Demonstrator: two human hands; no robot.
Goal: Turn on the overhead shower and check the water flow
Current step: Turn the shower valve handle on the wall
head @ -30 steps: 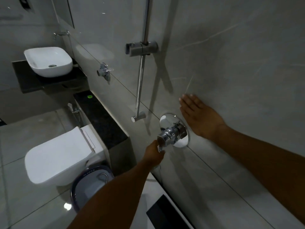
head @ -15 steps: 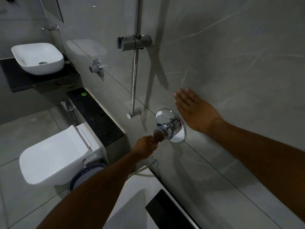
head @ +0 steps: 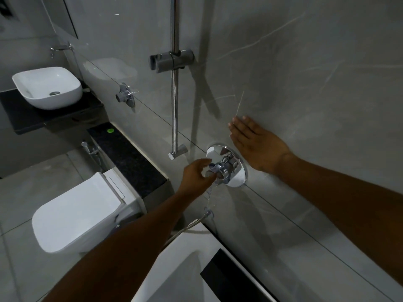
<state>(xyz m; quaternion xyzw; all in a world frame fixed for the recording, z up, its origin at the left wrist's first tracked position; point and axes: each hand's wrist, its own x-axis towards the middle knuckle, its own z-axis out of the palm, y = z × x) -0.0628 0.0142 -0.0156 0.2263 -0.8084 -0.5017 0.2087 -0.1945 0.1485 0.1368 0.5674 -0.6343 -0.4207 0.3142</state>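
Note:
A round chrome shower valve (head: 234,171) with a lever handle is set in the grey tiled wall at centre. My left hand (head: 196,177) is at the valve's front, fingers curled around its chrome handle. My right hand (head: 255,142) lies flat on the wall just above and right of the valve, fingers together and holding nothing. A chrome slide rail (head: 174,94) with a grey holder (head: 171,60) runs up the wall to the valve's left. The overhead shower is out of view. No falling water shows.
A white toilet (head: 80,210) stands lower left, beside a black stone ledge (head: 128,160). A white basin (head: 46,87) sits on a dark counter at upper left. A second small chrome valve (head: 125,95) is on the wall. A hose outlet (head: 207,213) sits below the valve.
My left hand has risen from below the valve's handle to its front and now grips the handle. The right hand stays flat on the wall. The view has shifted slightly.

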